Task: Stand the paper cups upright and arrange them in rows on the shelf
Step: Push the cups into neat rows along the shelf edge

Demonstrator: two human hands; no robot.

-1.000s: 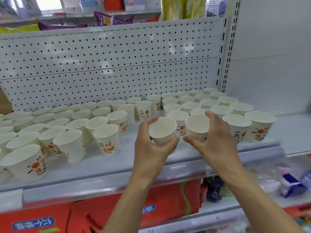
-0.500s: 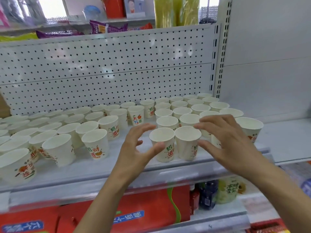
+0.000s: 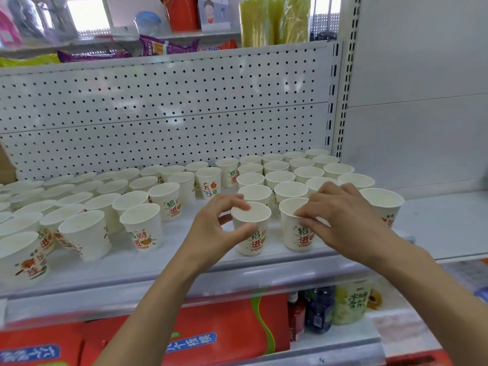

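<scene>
Left hand (image 3: pixel 211 228) and right hand (image 3: pixel 340 217) each pinch a smooth tapered paper cup (upright) on the metal shelf (image 3: pixel 158 268)

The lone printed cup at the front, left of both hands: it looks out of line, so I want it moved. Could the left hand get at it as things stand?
Probably yes. The lone printed cup has bare shelf between it and the left hand, though that hand first has to let go of the front cup.

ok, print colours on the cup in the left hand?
Green and red characters with an orange motif on the white paper cup, clearest in the head view.
</scene>
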